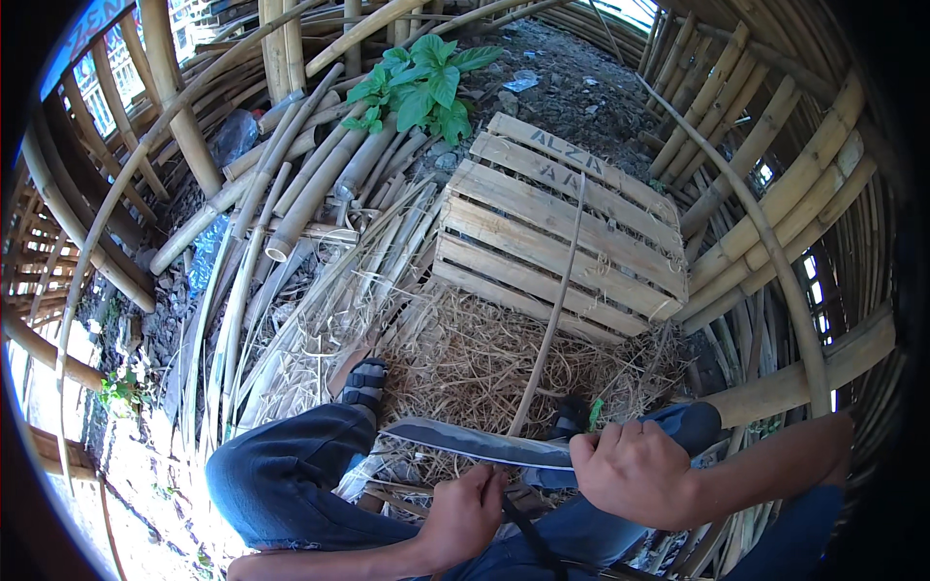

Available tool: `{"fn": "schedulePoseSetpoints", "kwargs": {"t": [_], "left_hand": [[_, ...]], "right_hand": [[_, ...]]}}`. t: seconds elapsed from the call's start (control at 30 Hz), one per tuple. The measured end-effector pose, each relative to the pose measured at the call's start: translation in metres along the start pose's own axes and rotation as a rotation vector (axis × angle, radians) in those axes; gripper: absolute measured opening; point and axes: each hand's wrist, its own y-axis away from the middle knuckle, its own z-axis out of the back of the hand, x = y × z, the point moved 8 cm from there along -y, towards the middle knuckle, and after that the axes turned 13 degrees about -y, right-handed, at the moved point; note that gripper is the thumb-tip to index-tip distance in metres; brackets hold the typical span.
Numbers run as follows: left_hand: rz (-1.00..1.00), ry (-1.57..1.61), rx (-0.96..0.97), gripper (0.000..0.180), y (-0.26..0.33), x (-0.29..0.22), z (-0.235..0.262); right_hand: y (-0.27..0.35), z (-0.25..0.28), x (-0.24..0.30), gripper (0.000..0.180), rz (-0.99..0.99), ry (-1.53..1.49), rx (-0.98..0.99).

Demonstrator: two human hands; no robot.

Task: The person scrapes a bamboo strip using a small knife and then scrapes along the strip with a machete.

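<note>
A long, dark machete (475, 442) lies across in front of me, its blade reaching left over my lower legs. My right hand (635, 474) is closed round its handle end, which the fingers hide. Below the blade, my left hand (467, 513) is closed in a pinch. A thin, long bamboo strip (555, 312) runs from over the wooden crate down behind the blade toward that hand. The fingers cover its near end, close under the machete. A dark strap (531, 542) hangs between my two hands.
The slatted wooden crate (557, 254) sits ahead on dry shavings (455, 349). Bamboo poles (315, 198) and split strips are piled at left, beside a leafy green plant (426, 85). Bamboo fencing (785, 213) closes in the right side. My bent knees flank the work.
</note>
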Motion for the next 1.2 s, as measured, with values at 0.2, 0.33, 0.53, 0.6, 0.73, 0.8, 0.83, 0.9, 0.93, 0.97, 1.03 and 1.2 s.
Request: {"fn": "schedulePoseSetpoints", "kwargs": {"t": [0.2,0.33,0.53,0.6,0.73,0.8,0.83,0.9,0.93,0.97,1.03,1.2], "left_hand": [[-0.027,-0.019,-0.007,0.018,0.000,-0.003,-0.003],[-0.006,0.015,0.021,0.021,0.000,-0.004,-0.001],[-0.069,-0.020,0.054,0.020,-0.003,-0.004,-0.004],[-0.036,-0.010,0.069,0.021,-0.002,-0.004,0.001],[-0.076,-0.019,0.085,0.024,-0.005,-0.011,0.002],[-0.029,-0.021,0.105,0.025,-0.008,0.004,0.003],[0.021,-0.024,0.124,0.026,-0.008,0.012,0.001],[0.021,-0.003,0.123,0.027,-0.006,0.011,-0.002],[0.011,0.021,0.145,0.028,-0.004,0.010,-0.006],[0.002,0.024,0.149,0.028,-0.003,0.010,-0.009],[0.092,0.105,0.131,0.028,-0.005,0.022,-0.011],[0.139,0.103,0.181,0.028,-0.006,0.027,-0.016]], "right_hand": [[0.005,0.002,-0.008,0.009,0.023,-0.009,-0.004],[0.007,0.005,-0.012,0.009,0.048,0.018,-0.015],[0.013,0.013,-0.022,0.009,0.032,0.089,-0.026],[0.013,0.011,-0.025,0.009,0.052,0.093,-0.042],[0.018,0.020,-0.037,0.008,0.010,0.171,-0.037],[0.023,0.022,-0.050,0.008,-0.016,0.218,-0.030],[0.028,0.013,-0.074,0.009,-0.162,0.194,0.028],[0.031,0.005,-0.096,0.009,-0.291,0.169,0.067],[0.035,0.006,-0.094,0.010,-0.291,0.133,0.050],[0.039,0.008,-0.092,0.012,-0.292,0.096,0.031],[0.037,0.004,-0.087,0.012,-0.291,0.001,0.016],[0.046,-0.017,-0.077,0.027,-0.353,-0.057,0.071]]}}
